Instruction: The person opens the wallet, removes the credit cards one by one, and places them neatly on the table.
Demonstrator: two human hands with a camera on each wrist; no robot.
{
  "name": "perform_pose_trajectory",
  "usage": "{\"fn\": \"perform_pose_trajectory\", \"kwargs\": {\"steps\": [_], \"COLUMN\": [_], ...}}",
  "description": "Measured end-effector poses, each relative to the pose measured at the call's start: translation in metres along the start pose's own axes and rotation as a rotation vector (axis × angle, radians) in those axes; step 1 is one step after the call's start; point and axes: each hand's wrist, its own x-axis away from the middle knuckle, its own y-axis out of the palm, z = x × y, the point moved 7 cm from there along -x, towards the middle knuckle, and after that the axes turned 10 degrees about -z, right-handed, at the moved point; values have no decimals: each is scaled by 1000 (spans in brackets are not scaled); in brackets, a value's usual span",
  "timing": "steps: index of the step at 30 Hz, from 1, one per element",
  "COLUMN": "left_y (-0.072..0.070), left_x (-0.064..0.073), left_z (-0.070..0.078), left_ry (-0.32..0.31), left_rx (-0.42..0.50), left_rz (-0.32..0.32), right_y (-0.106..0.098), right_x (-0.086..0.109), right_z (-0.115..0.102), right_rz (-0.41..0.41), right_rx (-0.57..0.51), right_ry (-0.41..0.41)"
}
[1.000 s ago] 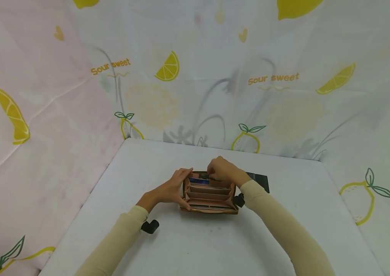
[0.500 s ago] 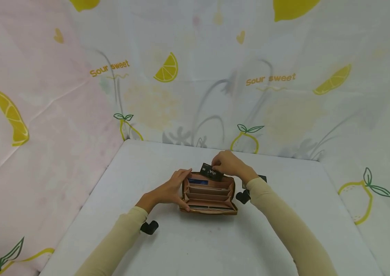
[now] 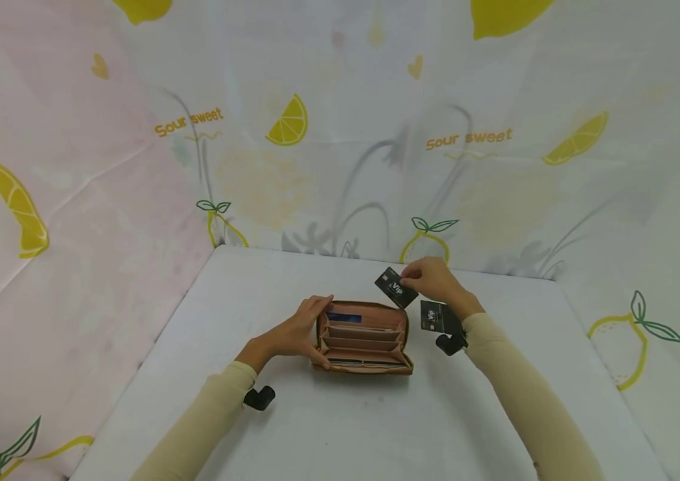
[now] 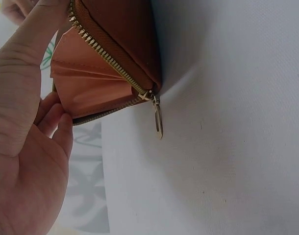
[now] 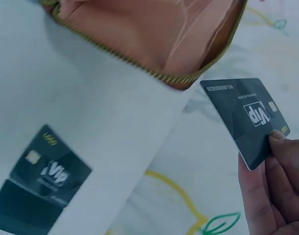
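A brown zip-around wallet [image 3: 376,368] stands unzipped on the white table, its pleated pockets facing up. My left hand [image 3: 296,333] grips its left end, thumb at the front edge and fingers at the back edge. In the left wrist view, a brass zip pull [image 4: 158,120] hangs from the wallet's corner. My right hand [image 3: 436,279] pinches a black "Vip" card [image 5: 247,120] between thumb and fingers, raised beyond the wallet's back right corner. A blue card [image 3: 346,318] shows in the wallet's back pocket, and dark card edges line the front pocket.
Another black "Vip" card [image 5: 50,169] lies on the table right of the wallet, overlapping a second dark card [image 5: 27,210]. Lemon-printed cloth walls [image 3: 346,174] rise behind the table [image 3: 328,427] and along its sides. Black wrist mounts [image 3: 260,398] sit under both forearms.
My right hand has drawn the black card out of the wallet's back pocket and carried it up and right. The left hand keeps its grip on the wallet.
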Motion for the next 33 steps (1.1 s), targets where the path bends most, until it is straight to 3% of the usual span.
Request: {"fn": "perform_pose_trajectory", "kwargs": {"steps": [9, 17, 24, 33], "left_y": [0, 1, 2, 2], "left_x": [2, 0, -1, -2], "left_z": [-2, -4, -3, -5], "left_ry": [12, 14, 14, 29], "left_rx": [12, -12, -15, -10], "left_rz": [9, 5, 2, 4], "right_y": [-6, -6, -6, 4], "right_x": [42, 89, 127, 149], "right_z": [65, 122, 156, 186], "right_rz": [64, 159, 222, 194], "right_rx": [-41, -173, -253, -329], "right_ry": [206, 445, 590, 706]}}
